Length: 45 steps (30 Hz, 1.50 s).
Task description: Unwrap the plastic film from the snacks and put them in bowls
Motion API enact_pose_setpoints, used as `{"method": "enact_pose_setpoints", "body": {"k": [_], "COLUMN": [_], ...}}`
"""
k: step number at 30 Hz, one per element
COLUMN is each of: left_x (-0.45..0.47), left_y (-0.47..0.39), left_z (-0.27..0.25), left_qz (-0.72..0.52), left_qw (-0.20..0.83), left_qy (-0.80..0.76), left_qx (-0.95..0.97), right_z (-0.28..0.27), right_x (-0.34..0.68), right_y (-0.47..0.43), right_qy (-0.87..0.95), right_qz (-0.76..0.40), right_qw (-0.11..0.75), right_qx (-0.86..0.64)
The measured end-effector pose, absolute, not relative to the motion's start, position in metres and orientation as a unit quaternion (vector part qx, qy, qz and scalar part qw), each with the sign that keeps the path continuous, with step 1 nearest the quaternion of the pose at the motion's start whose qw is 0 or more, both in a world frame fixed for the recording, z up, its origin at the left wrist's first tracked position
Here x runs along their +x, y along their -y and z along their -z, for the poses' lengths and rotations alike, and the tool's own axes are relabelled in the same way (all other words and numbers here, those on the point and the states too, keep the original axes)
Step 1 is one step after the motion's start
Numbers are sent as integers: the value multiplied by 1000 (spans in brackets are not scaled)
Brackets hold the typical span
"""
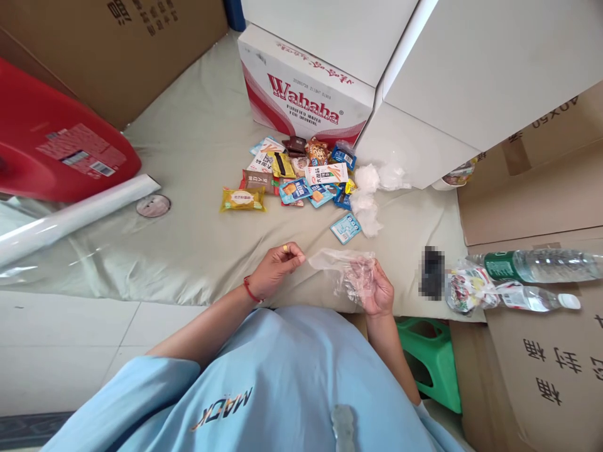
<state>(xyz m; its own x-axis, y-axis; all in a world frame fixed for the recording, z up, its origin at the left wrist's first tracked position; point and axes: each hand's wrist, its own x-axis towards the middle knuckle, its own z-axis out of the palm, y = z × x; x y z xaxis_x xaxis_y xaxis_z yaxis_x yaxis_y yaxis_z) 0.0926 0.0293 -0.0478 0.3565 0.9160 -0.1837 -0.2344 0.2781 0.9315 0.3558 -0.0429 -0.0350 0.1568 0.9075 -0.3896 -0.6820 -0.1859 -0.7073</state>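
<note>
A thin clear plastic bag (335, 262) stretches between my two hands, above the front part of the cloth-covered surface. My left hand (276, 270), with a yellow ring and a red bracelet, is closed in a pinch at the bag's tapered left end. Crumpled film lies against the palm and fingers of my right hand (382, 290), which is closed round the bag's other end. Beyond my hands lies a blue snack packet (345, 228), apart from a pile of wrapped snacks (296, 189). White crumpled plastic bags (367, 204) lie along the pile's right side.
A Wahaha carton (306, 94) stands behind the snacks. On the left are a red jug (61, 138), a plastic roll (80, 216) and a round disc (153, 205). Bottles (541, 266) and a pixelated dark object (432, 273) lie right, above a green stool (436, 370).
</note>
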Motion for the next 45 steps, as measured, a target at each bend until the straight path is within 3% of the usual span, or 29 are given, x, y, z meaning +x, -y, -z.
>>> {"method": "enact_pose_setpoints", "body": {"k": [7,10,17,23,27,31,39,45], "left_x": [70,63,34,35,70,115,156,147], "left_y": [-34,-41,-71,-50,-17,-6,-16,-17], "left_z": [42,40,47,29,0,-4,32,43], "left_qz": [-452,-460,-377,-465,-465,-377,-337,-318], "left_qw": [770,749,499,227,289,337,305,267], "left_qy": [-340,-372,-568,-580,-439,-332,-381,-418], "left_qx": [297,300,535,629,713,797,805,808], "right_z": [35,32,39,44,31,11,-7,-12], "right_x": [372,376,370,354,343,330,312,319], "right_y": [40,39,32,20,9,-2,-7,-9], "right_qy": [116,126,202,274,287,304,338,260], "right_qz": [-621,-605,-561,-517,-503,-500,-505,-509], "right_qw": [638,625,525,515,530,542,553,591], "right_qx": [-440,-477,-607,-626,-619,-603,-570,-569]}}
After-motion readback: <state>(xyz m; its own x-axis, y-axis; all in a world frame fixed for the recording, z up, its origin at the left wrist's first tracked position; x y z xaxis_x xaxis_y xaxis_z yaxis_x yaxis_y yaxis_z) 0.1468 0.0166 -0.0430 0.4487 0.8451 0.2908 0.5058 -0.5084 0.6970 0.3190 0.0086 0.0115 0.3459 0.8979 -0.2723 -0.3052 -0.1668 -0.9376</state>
